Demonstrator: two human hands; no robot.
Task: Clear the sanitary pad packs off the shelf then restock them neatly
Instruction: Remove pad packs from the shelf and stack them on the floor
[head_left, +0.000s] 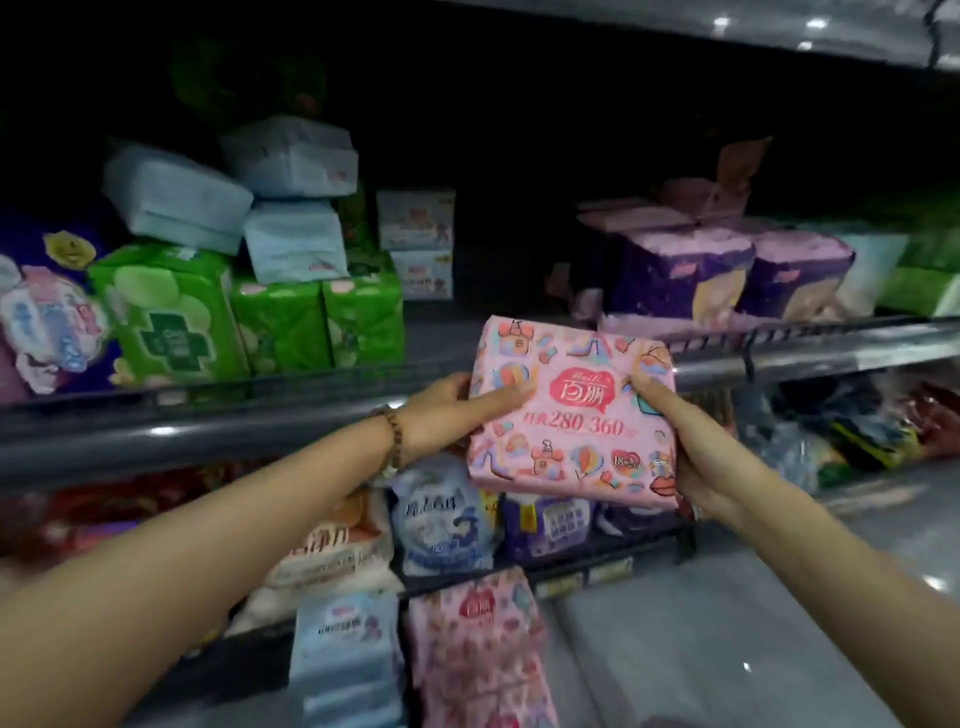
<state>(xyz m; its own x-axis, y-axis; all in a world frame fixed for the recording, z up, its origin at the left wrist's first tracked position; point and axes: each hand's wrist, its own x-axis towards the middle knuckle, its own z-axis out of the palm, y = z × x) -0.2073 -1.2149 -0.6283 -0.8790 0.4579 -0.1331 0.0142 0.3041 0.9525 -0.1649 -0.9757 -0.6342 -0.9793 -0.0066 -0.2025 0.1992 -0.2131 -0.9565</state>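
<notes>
A pink sanitary pad pack (571, 415) with cartoon prints is held in front of the shelf rail (208, 431). My left hand (447, 415) grips its left edge and my right hand (691, 447) grips its right edge and lower corner. Just beyond the pack, the middle stretch of the shelf (441, 332) is dark and bare. Green packs (171, 317) and pale blue packs (176, 197) stand at its left. Purple packs (680, 275) stand at its right. Another pink pack (478, 644) and a blue pack (348, 654) sit low down below the shelves.
A lower shelf holds a blue-and-white bag (447, 519), a white-and-orange bag (332, 540) and purple packs (550, 525). Small white boxes (415, 218) stand at the back of the upper shelf. Mixed goods (857, 431) lie at the right. Grey floor (727, 649) shows at the lower right.
</notes>
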